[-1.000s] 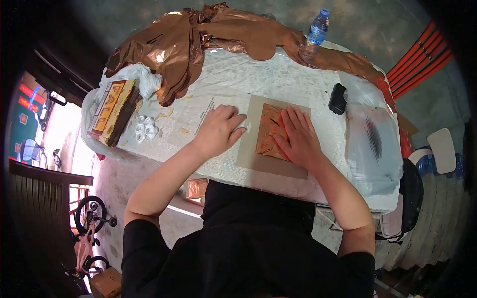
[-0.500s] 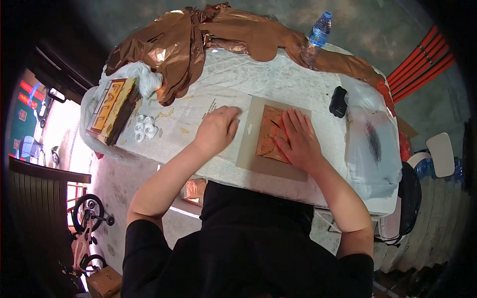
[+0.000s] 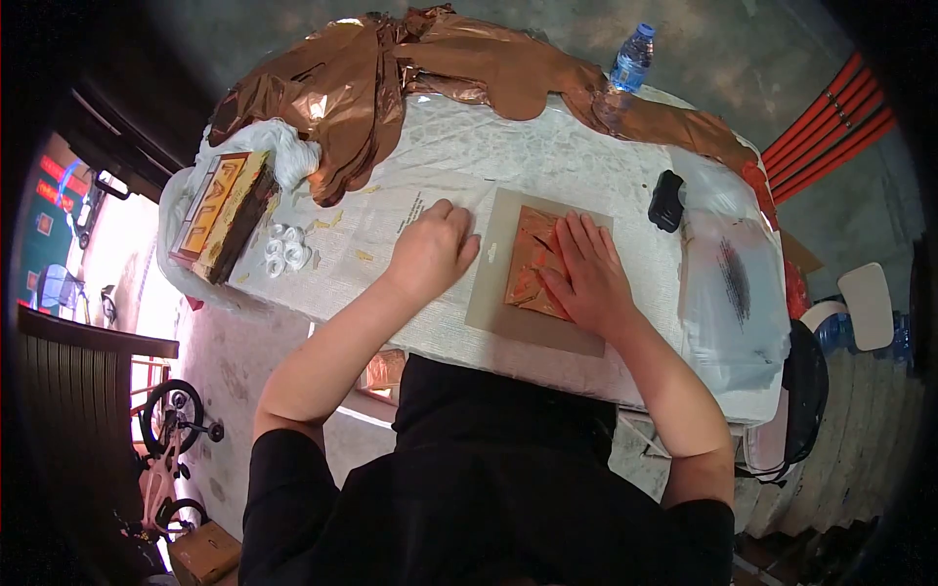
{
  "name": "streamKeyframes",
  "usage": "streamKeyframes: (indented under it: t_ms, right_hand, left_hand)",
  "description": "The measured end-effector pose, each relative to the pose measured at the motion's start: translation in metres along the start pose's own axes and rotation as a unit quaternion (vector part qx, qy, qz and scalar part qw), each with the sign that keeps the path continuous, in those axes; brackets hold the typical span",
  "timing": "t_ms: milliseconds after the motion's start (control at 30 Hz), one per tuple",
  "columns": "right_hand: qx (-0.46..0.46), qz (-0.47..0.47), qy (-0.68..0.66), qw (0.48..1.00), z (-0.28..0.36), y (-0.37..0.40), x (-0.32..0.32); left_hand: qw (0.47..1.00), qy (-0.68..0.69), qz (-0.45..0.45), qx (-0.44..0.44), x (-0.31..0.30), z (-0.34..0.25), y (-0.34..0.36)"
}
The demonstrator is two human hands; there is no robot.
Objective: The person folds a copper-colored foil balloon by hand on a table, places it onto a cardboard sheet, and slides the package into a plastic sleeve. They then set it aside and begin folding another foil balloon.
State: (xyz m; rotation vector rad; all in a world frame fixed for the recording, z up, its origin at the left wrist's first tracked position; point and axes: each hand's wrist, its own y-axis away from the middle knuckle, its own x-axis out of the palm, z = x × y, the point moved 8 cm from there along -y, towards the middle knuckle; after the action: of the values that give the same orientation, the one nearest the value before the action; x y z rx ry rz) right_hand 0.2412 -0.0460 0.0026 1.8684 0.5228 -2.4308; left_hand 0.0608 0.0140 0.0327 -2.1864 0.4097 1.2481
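My right hand (image 3: 594,283) lies flat with fingers spread on a copper-coloured embossed square (image 3: 528,283). That square rests on a larger grey-brown card (image 3: 489,303) with a small cut-out slot at its left side. Just left of the card, my left hand (image 3: 430,252) is curled on the table, fingers folded under and thumb alongside. Whatever is under those fingers, if anything, is hidden. Beneath my left hand lies a pale sheet with small dark print (image 3: 408,210).
Copper foil (image 3: 508,73) drapes along the table's far edge, near a water bottle (image 3: 632,61). To the left are a stack of yellow-and-red packets (image 3: 220,210) and small white rolls (image 3: 286,250). A black object (image 3: 666,201) and plastic bags (image 3: 733,293) sit right.
My left hand has shifted slightly right, toward the card, with its fingers still curled. My right hand stays flat on the copper-coloured square.
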Motion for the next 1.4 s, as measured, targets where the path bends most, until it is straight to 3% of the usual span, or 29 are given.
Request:
streamKeyframes:
  t_ms: [200,367,500,567,767,1400]
  right_hand:
    - [0.000,0.000,0.001,1.000,0.000,0.000,-0.001]
    - [-0.004,0.000,0.002,1.000,0.000,0.000,0.000]
    - [0.007,0.013,-0.010,1.000,0.000,0.000,0.001]
    - [0.006,0.012,-0.012,1.000,0.000,0.000,0.000]
    - [0.001,0.006,-0.002,1.000,-0.001,0.000,0.001]
    - [-0.001,0.012,-0.005,1.000,0.000,0.000,0.001]
  left_hand:
    - [0.998,-0.032,-0.037,0.044,-0.004,-0.010,-0.002]
    - [0.995,-0.044,0.017,0.092,-0.001,-0.026,0.003]
    - [0.995,-0.038,0.070,0.062,-0.002,-0.028,0.008]
    - [0.994,0.002,0.112,-0.002,-0.004,-0.027,0.010]
    - [0.990,0.029,0.135,-0.038,-0.003,-0.025,0.020]
    - [0.992,0.083,0.071,-0.062,0.015,-0.043,0.018]
